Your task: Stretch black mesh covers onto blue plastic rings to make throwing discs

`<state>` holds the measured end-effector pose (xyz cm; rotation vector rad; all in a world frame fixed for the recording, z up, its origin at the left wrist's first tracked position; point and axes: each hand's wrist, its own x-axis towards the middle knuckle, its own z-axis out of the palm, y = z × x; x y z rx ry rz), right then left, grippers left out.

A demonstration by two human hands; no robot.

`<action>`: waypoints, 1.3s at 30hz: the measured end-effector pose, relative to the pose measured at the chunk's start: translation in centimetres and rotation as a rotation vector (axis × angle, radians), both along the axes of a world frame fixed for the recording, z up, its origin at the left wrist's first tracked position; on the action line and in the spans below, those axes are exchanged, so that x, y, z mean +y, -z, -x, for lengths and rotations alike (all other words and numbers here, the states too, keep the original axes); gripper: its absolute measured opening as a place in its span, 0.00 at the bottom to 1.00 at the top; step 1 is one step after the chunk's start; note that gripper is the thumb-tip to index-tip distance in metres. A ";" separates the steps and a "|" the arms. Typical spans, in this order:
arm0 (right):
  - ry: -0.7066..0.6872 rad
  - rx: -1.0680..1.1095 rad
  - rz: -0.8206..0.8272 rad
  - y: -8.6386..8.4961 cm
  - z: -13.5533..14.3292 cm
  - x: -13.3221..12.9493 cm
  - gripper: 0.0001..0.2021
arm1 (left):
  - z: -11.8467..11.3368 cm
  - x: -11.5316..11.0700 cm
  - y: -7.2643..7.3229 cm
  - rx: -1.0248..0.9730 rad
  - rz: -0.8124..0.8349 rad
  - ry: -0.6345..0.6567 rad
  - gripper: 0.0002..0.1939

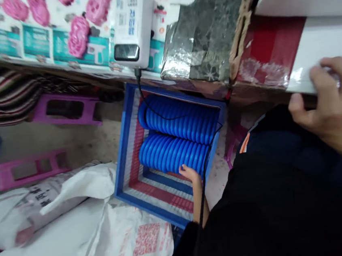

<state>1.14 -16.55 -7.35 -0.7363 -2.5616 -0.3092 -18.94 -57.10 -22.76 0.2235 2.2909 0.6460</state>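
My left hand (191, 174) reaches down into a blue, red and white plastic crate (122, 157). Its fingers are loosely bent and apart, against the lower edge of a row of stacked blue round plastic pieces (170, 154). A second row of the same blue pieces (182, 116) lies alongside, nearer the table. At the far right, my right hand (335, 94) rests on the edge of a white box-like surface (318, 47), fingers bent and spread, thumb low at the edge. Something small and shiny shows by those fingers; I cannot make it out.
On the table are a white power bank (132, 30), its black cable (140, 86) hanging across the crate, and pink moulded pieces (78, 36) on teal printed card. Purple stools (65, 108) and white sacks (87, 234) stand left of the crate. My dark-clothed leg (268, 154) is at right.
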 end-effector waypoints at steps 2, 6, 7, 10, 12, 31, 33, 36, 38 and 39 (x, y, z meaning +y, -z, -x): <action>-0.037 -0.003 0.039 -0.2 0.3 -0.4 0.31 | -1.6 3.4 -0.4 0.054 -0.050 -0.069 0.21; -0.131 0.030 0.127 -2.0 -0.1 -0.9 0.29 | -7.1 13.0 -1.4 -0.051 -0.328 0.029 0.24; -0.177 0.042 0.162 -2.8 -0.4 -0.7 0.27 | -8.5 15.5 -2.1 -0.102 -0.414 0.094 0.22; -0.410 -0.004 0.303 -5.3 -2.0 1.0 0.23 | -11.1 21.7 -6.2 -0.156 -0.764 0.328 0.13; -0.425 -0.017 0.339 -6.4 -3.4 3.2 0.21 | -11.1 24.9 -10.4 -0.172 -1.033 0.426 0.07; -0.040 0.083 0.294 -4.4 -5.8 11.1 0.03 | -14.1 75.4 -33.3 1.084 -0.425 1.162 0.46; 0.007 0.109 0.270 -4.7 -6.1 11.1 0.03 | -13.9 75.0 -31.3 1.182 -0.363 1.223 0.41; 0.015 0.143 0.254 -5.0 -6.2 11.2 0.06 | -13.2 74.2 -29.8 1.282 -0.483 1.198 0.40; -0.003 0.156 0.269 -4.9 -6.1 11.3 0.08 | -12.7 73.8 -29.8 1.259 -0.641 1.179 0.39; -0.009 0.158 0.278 -4.8 -6.0 11.4 0.08 | -12.5 73.6 -30.1 1.220 -0.743 1.168 0.38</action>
